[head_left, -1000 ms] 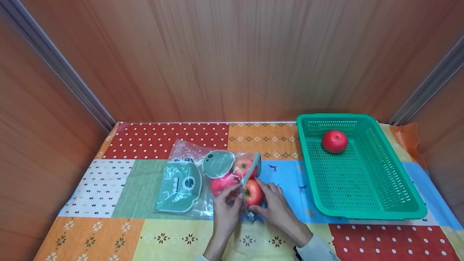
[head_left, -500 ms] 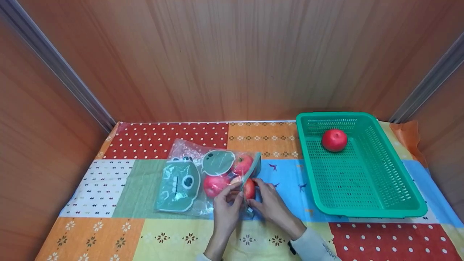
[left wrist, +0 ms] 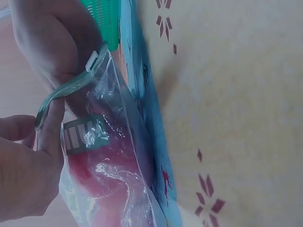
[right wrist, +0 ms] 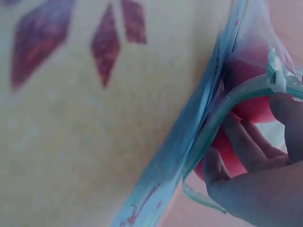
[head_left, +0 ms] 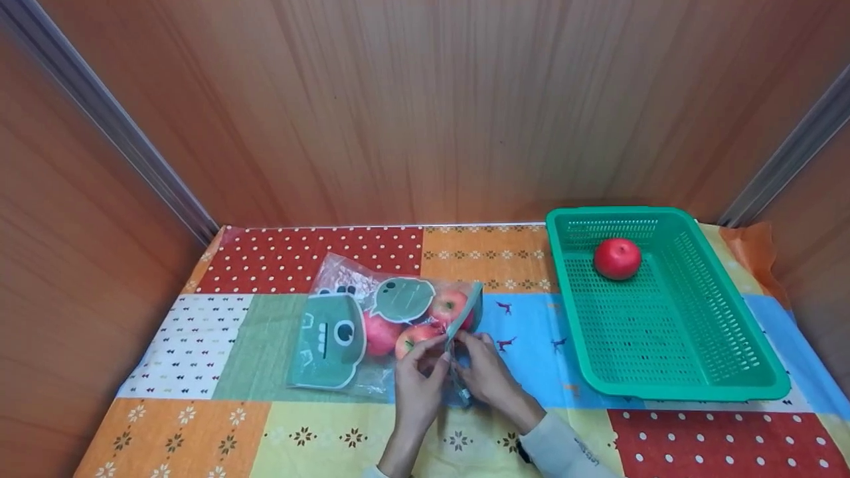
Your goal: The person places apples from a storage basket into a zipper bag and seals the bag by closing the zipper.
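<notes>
A clear zip bag (head_left: 325, 345) with green monster prints lies on the cloth, its mouth facing right. Red apples (head_left: 382, 333) show through its film, one with its yellowish stem end (head_left: 413, 337) up near the left fingertips. My left hand (head_left: 418, 385) pinches the bag's green zip edge between thumb and finger, plain in the left wrist view. At the mouth is my right hand (head_left: 490, 375), empty of any grip. In the right wrist view its fingers (right wrist: 246, 142) reach past the green zip strip (right wrist: 251, 86) towards the apples inside. A small zip slider (head_left: 465, 393) hangs at the near corner.
A green perforated basket (head_left: 677, 388) stands at the right, one red apple (head_left: 617, 259) in its far left part. Beneath everything is a patchwork cloth (head_left: 319, 438). Wooden panels (head_left: 425, 113) rise at the back and both sides.
My right hand has pushed an apple leftward through the mouth into the bag and let go of it. The apples inside have shifted left. My left hand keeps its pinch on the edge.
</notes>
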The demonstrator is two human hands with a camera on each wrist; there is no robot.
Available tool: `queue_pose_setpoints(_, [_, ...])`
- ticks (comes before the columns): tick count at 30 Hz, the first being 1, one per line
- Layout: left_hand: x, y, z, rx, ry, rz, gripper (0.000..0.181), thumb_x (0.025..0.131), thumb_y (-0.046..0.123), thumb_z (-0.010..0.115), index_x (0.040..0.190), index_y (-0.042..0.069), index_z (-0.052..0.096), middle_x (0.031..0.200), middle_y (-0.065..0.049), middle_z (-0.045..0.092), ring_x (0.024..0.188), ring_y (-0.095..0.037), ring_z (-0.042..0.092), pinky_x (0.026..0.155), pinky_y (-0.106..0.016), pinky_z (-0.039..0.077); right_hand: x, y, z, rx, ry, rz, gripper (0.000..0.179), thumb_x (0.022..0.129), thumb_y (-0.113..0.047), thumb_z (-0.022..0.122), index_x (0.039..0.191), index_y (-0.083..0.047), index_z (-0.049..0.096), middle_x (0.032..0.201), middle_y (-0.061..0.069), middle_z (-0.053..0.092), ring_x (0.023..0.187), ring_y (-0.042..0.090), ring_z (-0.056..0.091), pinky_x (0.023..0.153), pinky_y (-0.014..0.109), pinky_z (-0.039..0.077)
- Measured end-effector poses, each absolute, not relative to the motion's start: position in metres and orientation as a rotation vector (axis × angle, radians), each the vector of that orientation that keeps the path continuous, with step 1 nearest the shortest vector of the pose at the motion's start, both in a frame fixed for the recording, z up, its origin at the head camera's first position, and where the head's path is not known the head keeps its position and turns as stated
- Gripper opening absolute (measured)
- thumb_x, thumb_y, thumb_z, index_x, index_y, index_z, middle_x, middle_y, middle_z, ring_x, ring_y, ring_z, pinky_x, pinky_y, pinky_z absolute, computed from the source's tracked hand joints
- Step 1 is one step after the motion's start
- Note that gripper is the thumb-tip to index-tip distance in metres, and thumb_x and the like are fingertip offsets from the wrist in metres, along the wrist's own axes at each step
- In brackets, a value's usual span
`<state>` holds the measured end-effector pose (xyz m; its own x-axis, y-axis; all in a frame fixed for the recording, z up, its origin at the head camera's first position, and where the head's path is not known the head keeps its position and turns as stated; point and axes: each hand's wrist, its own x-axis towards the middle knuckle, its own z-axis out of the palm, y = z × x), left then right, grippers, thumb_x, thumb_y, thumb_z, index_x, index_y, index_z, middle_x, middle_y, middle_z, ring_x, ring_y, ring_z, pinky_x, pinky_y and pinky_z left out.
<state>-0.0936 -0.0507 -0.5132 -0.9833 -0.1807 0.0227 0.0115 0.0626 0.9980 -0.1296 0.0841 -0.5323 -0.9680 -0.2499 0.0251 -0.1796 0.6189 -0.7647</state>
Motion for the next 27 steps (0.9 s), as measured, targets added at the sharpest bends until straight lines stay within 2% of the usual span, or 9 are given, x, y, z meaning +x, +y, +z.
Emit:
queue_pose_setpoints(6, [-0.093,-0.05,-0.516,0.15,-2.171,-2.053,0.03,0.093,-0.007,0.069,0.121,0.001,0.076,0.109,-0.013,0.075,0.083,-0.019,0.072,0.071,-0.024,0.058,-0.125,0.098,-0.526,-0.397,2.806,-1.267,0.04,0.094,-0.008,0.08,0.132,-0.007,0.068,0.131,0.014,0.07,0.122,0.035,0.056,0.101,0.057,0.052])
queue_pose_setpoints(10, [-0.093,-0.051,-0.517,0.118,-2.162,-2.051,0.03,0.094,-0.008,0.069,0.122,0.0,0.075,0.11,-0.013,0.074,0.091,-0.022,0.073,0.079,-0.026,0.061,-0.12,0.114,-0.512,-0.358,2.829,-1.206,0.041,0.095,-0.015,0.08,0.134,-0.01,0.068,0.131,0.01,0.071,0.122,0.031,0.057,0.099,0.053,0.053])
queue_pose_setpoints(15, [-0.093,-0.051,-0.518,0.119,-2.159,-2.051,0.029,0.094,-0.008,0.069,0.12,0.001,0.076,0.108,-0.012,0.074,0.093,-0.021,0.072,0.08,-0.025,0.061,-0.108,0.137,-0.488,-0.326,2.9,-1.062,0.045,0.095,-0.016,0.08,0.137,-0.011,0.067,0.131,0.008,0.071,0.123,0.028,0.06,0.1,0.051,0.056])
queue_pose_setpoints(22, [-0.09,-0.051,-0.516,0.118,-2.127,-2.058,0.028,0.093,-0.009,0.069,0.119,0.0,0.076,0.108,-0.013,0.073,0.094,-0.023,0.072,0.08,-0.026,0.06,-0.093,0.168,-0.461,-0.326,3.013,-0.854,0.049,0.093,-0.023,0.083,0.138,-0.01,0.067,0.133,0.008,0.07,0.125,0.029,0.06,0.105,0.053,0.053])
queue_pose_setpoints(27, [-0.089,-0.051,-0.516,0.098,-2.113,-2.068,0.028,0.093,-0.009,0.07,0.12,-0.001,0.076,0.11,-0.014,0.074,0.095,-0.024,0.072,0.081,-0.026,0.061,-0.09,0.196,-0.442,-0.326,3.096,-0.809,0.05,0.094,-0.022,0.082,0.139,-0.007,0.066,0.137,0.015,0.068,0.124,0.035,0.06,0.101,0.057,0.055])
